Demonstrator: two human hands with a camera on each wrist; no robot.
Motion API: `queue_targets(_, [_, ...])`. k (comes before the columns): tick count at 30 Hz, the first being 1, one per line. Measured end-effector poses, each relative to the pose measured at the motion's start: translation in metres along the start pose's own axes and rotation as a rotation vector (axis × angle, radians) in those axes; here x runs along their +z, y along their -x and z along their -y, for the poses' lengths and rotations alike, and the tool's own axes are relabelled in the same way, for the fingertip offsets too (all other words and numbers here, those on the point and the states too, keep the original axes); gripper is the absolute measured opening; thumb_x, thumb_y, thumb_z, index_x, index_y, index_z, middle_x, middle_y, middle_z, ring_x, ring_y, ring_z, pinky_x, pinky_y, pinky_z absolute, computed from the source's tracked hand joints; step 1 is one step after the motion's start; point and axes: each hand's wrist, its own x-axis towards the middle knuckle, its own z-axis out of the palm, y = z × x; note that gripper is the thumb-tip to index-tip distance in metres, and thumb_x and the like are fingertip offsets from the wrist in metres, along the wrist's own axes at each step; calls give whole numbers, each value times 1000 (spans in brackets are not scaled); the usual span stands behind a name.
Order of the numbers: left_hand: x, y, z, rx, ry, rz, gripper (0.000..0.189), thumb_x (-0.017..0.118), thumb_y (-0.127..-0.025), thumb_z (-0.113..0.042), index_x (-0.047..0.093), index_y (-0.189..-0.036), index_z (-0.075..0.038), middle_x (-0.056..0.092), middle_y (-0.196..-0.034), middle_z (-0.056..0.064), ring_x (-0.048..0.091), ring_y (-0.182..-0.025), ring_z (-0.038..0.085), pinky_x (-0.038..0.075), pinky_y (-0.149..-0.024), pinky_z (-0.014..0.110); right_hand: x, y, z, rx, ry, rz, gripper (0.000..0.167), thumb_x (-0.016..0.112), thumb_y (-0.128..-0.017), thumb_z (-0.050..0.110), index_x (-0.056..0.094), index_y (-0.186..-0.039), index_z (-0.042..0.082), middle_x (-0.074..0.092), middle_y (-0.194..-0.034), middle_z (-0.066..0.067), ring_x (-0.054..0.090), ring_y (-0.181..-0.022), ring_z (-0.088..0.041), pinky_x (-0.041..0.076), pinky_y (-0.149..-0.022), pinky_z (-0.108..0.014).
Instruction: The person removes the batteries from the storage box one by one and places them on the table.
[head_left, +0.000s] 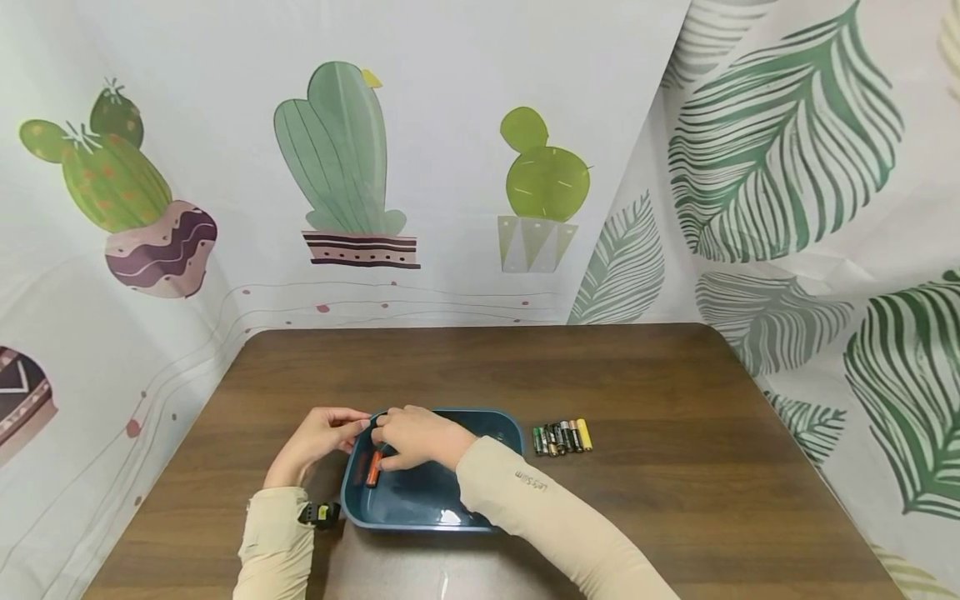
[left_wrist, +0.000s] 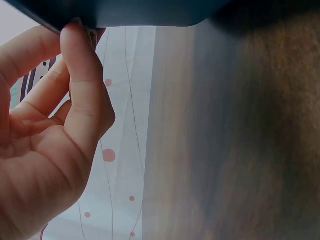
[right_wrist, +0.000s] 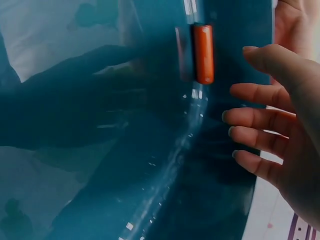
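Observation:
A dark blue tray (head_left: 405, 527) stands on the table with an orange battery (head_left: 373, 469) lying along the inside of its left wall. My left hand (head_left: 321, 437) is at the tray's left rim from outside, thumb and fingertips pinching the edge; a small greyish bit shows by the thumb, too little to identify. Reaching over the tray, my right hand (head_left: 420, 435) has its fingers spread and slightly bent near the left wall. In the right wrist view that hand (right_wrist: 285, 115) holds nothing, and the orange battery (right_wrist: 204, 54) lies apart from its fingertips.
Several batteries (head_left: 562, 437), mostly dark with a yellow one at the right end, lie in a row right of the tray. The brown wooden table (head_left: 675, 500) meets a cloth (head_left: 450, 167) printed with cacti and leaves at its back.

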Motion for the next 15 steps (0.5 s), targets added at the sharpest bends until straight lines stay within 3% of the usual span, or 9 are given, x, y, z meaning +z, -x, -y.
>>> queue_targets(8, [-1, -2, 3, 15, -6, -3, 31, 64, -92, -12, 65, -113, 11, 68, -85, 8, 64, -66, 19, 56, -62, 32, 13, -11, 7, 7, 114, 3, 34, 64, -87, 53, 67, -104, 24, 62, -99, 9, 53, -91, -7, 45, -82, -24])
queue_targets(15, [-1, -2, 4, 15, -13, -5, 31, 64, -92, -11, 64, -113, 11, 67, -85, 8, 63, -66, 19, 56, -62, 32, 21, -16, 13, 44, 126, 21, 53, 63, -81, 64, 66, -114, 22, 62, -110, 8, 54, -101, -9, 44, -87, -25])
